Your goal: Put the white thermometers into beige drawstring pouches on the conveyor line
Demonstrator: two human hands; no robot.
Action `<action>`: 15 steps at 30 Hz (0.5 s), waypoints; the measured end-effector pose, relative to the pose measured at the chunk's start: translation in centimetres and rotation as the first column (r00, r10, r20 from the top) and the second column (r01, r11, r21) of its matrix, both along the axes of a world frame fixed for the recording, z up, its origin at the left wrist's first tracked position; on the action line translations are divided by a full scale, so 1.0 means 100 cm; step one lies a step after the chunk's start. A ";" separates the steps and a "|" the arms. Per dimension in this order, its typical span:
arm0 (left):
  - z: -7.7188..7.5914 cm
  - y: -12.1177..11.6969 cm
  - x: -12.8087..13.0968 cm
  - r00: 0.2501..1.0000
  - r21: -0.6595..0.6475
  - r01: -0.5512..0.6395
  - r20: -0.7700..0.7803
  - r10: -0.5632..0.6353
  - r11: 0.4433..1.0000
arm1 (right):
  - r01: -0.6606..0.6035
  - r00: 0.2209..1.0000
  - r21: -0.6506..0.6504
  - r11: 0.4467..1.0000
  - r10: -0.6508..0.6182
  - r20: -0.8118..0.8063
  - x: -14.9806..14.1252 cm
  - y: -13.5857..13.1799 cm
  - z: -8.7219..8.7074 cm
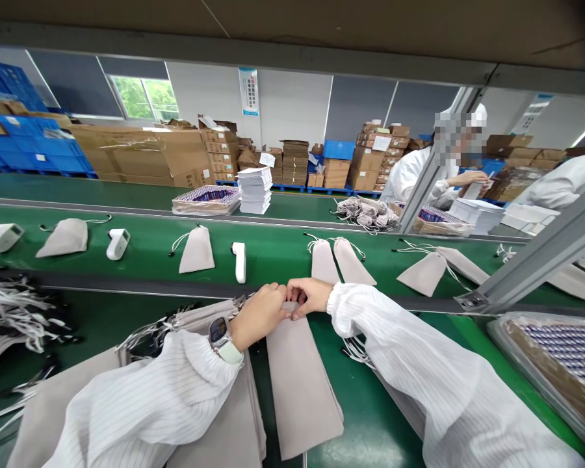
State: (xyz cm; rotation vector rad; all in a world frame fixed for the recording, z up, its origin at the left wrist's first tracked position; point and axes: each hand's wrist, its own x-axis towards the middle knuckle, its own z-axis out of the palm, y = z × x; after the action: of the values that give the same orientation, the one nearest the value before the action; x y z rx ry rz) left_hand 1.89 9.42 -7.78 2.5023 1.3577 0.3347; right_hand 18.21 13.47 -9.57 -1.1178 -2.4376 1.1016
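A long light-grey drawstring pouch [302,390] lies before me, its bottom end towards me. At its top edge, my left hand [262,308] is closed on the fabric, with a watch on that wrist. Close beside it, my right hand [311,296] pinches the same top edge between thumb and fingers. Exactly what the left fingertips hold is partly hidden. Under my left forearm are stacked grey pouches [224,422] with white cords and black cord ends. Another pouch [400,396] is partly covered by my right sleeve.
A green conveyor belt [277,253] runs across, carrying grey pouches [197,250] and white handheld devices [240,262]. At right sits a plastic-wrapped tray [560,364] of patterned items. A metal post [541,253] slants up nearby. Beyond the belt a co-worker [419,172] handles something white.
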 end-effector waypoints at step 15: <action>0.002 -0.001 0.004 0.979 -0.055 0.036 0.202 -0.024 0.998 | 0.002 1.000 -0.171 0.985 -0.003 -0.005 0.027 0.015 -0.001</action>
State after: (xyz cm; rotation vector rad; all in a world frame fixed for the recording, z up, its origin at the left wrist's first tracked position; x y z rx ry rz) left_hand 2.32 9.35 -7.62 2.3656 1.2317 0.5182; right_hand 20.93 14.99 -9.68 -1.1642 -2.3735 1.3323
